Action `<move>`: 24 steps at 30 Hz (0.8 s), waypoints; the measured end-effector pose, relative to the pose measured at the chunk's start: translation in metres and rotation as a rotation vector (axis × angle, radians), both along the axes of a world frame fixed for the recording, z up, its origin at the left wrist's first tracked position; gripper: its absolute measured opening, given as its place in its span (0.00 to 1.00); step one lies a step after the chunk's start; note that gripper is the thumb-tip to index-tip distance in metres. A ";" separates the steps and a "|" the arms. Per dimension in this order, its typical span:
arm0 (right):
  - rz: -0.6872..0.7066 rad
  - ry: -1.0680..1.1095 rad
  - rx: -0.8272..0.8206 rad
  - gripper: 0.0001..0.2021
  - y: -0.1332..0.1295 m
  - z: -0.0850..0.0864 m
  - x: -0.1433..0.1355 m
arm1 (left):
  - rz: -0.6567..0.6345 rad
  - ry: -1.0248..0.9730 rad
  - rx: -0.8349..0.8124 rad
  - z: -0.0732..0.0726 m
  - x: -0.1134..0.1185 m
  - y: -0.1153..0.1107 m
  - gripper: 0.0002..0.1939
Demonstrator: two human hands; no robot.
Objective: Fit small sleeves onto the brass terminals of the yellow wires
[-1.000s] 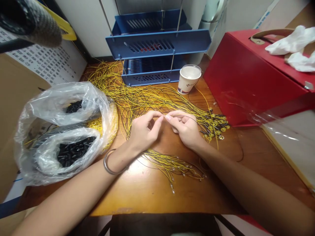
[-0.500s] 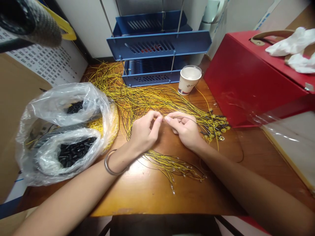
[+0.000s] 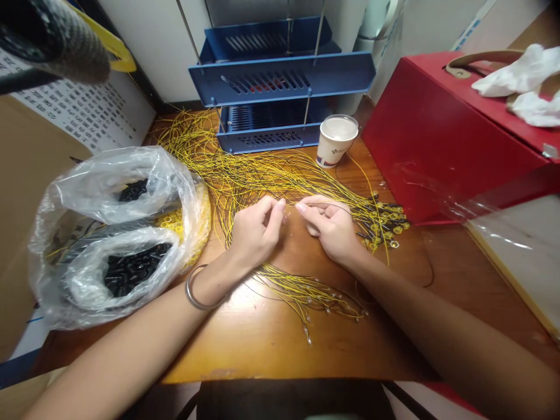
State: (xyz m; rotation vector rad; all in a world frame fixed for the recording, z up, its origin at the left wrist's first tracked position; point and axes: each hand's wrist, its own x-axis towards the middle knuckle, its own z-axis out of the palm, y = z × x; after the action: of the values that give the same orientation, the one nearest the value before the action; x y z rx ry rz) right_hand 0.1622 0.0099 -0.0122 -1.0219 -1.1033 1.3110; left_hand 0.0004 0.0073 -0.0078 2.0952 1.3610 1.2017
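Head view: the fingertips of the left hand and right hand are farther apart than before. Each hand pinches a thin wire above the tabletop, behind its front edge. The nearer wire bundle remains unmoved.

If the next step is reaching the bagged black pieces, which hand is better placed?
Probably the left hand: it is nearer the black pieces, while the right hand is farther away, near the yellow wire ends.

The table is viewed from the head, forward and down, from near, with left hand and right hand framed mid-picture.
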 end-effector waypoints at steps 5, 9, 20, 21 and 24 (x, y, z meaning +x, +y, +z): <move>0.008 0.026 -0.003 0.12 0.001 -0.002 0.000 | 0.005 0.059 0.064 0.001 0.000 0.001 0.20; 0.005 0.023 -0.001 0.11 0.001 -0.003 0.000 | 0.003 0.075 0.117 0.002 0.000 0.001 0.21; 0.005 0.075 -0.010 0.11 0.001 -0.003 -0.001 | 0.003 -0.027 0.230 -0.004 0.000 0.005 0.26; 0.005 0.074 -0.009 0.11 0.001 -0.003 -0.001 | 0.016 -0.045 0.206 -0.004 0.000 0.005 0.25; 0.000 0.068 -0.005 0.10 0.001 -0.003 -0.001 | 0.033 -0.073 0.116 -0.002 0.001 0.003 0.22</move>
State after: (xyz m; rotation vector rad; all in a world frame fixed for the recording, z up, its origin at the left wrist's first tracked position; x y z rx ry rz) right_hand 0.1614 0.0105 -0.0147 -0.9736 -1.0494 1.3399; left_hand 0.0019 0.0107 -0.0101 2.0911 1.3279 1.3874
